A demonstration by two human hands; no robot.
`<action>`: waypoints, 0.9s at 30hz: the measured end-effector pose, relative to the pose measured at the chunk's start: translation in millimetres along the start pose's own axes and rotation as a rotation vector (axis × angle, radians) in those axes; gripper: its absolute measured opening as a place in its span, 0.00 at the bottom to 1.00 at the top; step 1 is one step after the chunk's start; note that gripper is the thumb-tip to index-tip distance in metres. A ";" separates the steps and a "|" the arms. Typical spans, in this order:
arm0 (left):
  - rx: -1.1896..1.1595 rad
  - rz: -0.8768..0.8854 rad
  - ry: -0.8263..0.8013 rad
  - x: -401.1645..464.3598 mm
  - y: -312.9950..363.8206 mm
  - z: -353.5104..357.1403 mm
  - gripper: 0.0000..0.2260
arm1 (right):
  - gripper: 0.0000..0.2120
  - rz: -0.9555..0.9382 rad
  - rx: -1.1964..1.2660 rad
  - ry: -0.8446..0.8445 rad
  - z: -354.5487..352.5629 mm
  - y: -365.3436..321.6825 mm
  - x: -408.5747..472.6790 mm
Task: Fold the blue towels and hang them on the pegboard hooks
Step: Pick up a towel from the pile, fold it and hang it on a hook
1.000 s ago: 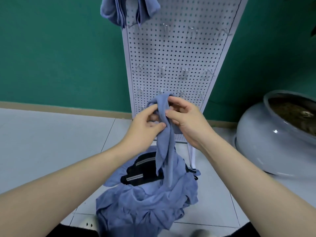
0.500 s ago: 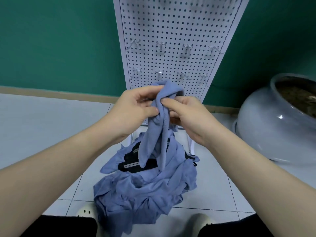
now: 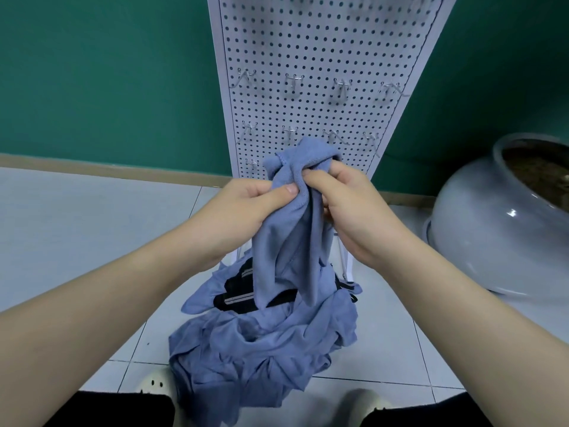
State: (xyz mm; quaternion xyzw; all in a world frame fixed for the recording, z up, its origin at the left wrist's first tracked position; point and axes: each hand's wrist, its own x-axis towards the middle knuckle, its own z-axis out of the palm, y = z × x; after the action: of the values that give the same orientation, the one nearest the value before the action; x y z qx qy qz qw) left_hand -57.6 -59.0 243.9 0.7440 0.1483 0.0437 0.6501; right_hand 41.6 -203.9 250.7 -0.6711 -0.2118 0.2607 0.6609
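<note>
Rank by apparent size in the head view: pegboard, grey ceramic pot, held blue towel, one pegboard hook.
1. pegboard, cut off at the top.
2. grey ceramic pot, cropped at the right edge.
3. held blue towel, bunched and nearer the camera, so its place against the pot is unsure.
4. pegboard hook, smallest.

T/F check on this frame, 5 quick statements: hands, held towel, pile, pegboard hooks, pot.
1. Both hands grip one blue towel. True: the left hand and the right hand pinch its bunched top.
2. The held towel is already on a hook. False: it hangs in the hands in front of the pegboard, and the visible hooks are bare.
3. A pile of blue towels lies on the floor below the hands. True.
4. The wall behind the pegboard is red. False: it is green.
5. A grey pot stands left of the pegboard. False: it is on the right.
</note>
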 end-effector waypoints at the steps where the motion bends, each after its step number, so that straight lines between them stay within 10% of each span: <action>1: -0.047 -0.005 0.007 -0.1 1.5 0.8 0.17 | 0.12 0.018 0.004 -0.002 -0.2 0.1 -0.2; 6: -0.434 -0.137 -0.100 -0.8 14.0 -1.9 0.14 | 0.27 -0.062 -0.157 0.024 -0.6 -1.1 0.2; 10: -0.565 -0.294 -0.222 -3.3 16.7 -2.2 0.15 | 0.19 -0.093 -0.207 0.005 -4.7 3.3 -1.8; 27: -0.538 -0.096 0.248 4.5 17.5 -24.3 0.11 | 0.22 -0.153 -0.263 0.086 -29.9 -1.1 2.8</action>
State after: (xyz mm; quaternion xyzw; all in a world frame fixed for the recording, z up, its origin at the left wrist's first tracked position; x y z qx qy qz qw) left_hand -56.7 -36.4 264.2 0.5260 0.2448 0.1415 0.8021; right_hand 62.7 -225.4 251.3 -0.7444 -0.2664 0.1505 0.5935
